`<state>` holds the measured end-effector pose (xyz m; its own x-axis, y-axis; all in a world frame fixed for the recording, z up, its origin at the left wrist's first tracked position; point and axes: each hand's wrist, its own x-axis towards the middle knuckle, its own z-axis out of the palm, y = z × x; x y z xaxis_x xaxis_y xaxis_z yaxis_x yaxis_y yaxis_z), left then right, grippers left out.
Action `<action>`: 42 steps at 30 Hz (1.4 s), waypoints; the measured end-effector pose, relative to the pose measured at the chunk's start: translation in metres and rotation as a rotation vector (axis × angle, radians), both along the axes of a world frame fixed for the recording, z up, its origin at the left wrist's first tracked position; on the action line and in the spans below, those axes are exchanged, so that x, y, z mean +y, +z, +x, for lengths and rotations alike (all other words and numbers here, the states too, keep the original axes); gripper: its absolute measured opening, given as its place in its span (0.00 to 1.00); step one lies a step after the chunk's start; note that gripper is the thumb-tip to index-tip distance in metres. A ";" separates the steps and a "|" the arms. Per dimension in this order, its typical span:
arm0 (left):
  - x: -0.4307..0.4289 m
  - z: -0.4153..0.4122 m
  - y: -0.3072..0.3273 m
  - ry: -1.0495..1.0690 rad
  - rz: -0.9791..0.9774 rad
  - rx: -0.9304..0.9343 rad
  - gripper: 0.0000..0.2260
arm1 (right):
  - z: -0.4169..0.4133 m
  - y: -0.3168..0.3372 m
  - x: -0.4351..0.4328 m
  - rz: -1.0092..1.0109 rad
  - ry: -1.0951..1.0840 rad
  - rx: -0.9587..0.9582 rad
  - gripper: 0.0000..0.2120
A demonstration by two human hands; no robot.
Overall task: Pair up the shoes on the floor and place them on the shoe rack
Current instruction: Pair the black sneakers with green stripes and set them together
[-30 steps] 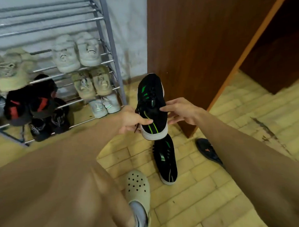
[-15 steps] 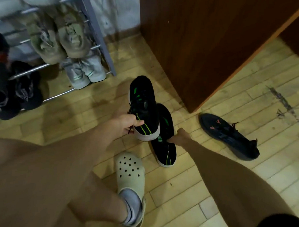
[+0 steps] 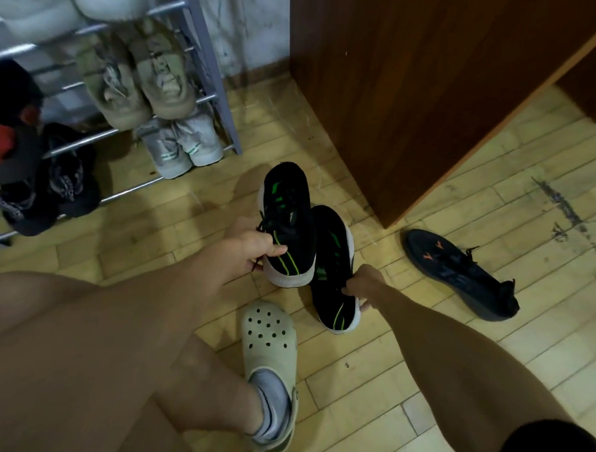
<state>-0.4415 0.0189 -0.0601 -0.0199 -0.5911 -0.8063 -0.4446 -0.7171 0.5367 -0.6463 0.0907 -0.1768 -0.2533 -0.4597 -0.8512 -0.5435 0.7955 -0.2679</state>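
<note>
My left hand [image 3: 253, 250] grips a black sneaker with green stripes [image 3: 288, 223] by its collar, held just above the floor. Its matching black and green sneaker [image 3: 334, 258] lies on the wooden floor right beside it. My right hand [image 3: 362, 284] closes its fingers on that second sneaker near the heel opening. A lone dark sneaker with orange marks [image 3: 459, 273] lies on the floor to the right. The metal shoe rack [image 3: 215, 92] stands at the upper left.
The rack holds beige, pale grey and black pairs on its lower shelves. A brown wooden cabinet [image 3: 420, 83] stands right of the rack, close behind the sneakers. My foot in a cream clog [image 3: 269, 333] is planted on the floor below the sneakers.
My right hand let go of the held sneaker, dropped to the floor and took hold of the second one. The view tilted down. My left hand lowered its sneaker slightly.
</note>
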 end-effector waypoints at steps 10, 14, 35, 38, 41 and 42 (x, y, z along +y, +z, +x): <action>0.024 0.045 0.102 -0.063 -0.225 -0.035 0.14 | 0.012 0.131 -0.003 -0.267 -0.169 -0.127 0.14; 0.028 0.072 0.160 -0.042 -0.371 -0.038 0.12 | 0.027 0.203 -0.021 -0.407 -0.191 -0.131 0.12; -0.118 0.213 0.314 0.482 -0.740 0.077 0.10 | 0.189 0.447 -0.227 -0.996 0.084 -0.347 0.11; -0.157 0.223 0.310 0.491 -0.735 0.061 0.09 | 0.210 0.445 -0.270 -0.997 0.051 -0.317 0.06; -0.185 0.232 0.306 0.527 -0.719 0.044 0.07 | 0.228 0.434 -0.307 -0.980 0.039 -0.300 0.07; -0.194 0.234 0.304 0.539 -0.716 0.035 0.09 | 0.232 0.429 -0.318 -0.978 0.032 -0.294 0.08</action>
